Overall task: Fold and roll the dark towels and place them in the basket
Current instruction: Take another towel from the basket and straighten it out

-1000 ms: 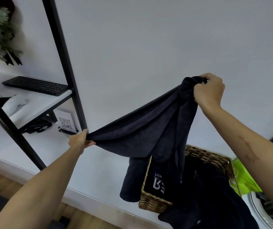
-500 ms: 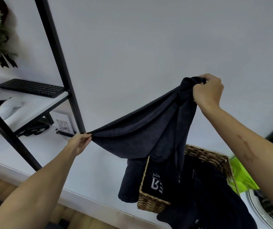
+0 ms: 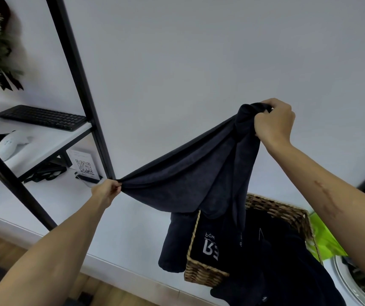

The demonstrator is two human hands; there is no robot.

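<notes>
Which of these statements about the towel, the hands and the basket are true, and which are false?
1. Both hands hold the dark towel up in the air. True: the left hand pinches one end and the right hand grips the other.
2. The right hand is lower than the left. False: it is higher.
3. The wicker basket is empty. False: dark fabric with white lettering lies in it.
4. A black keyboard lies on the white shelf. True.
5. The towel is rolled up. False: it hangs stretched between the hands.

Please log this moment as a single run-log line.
phase: spreading | left hand: pinches dark towel corner | right hand: grips opposite end, higher | basket: holds dark cloth
</notes>
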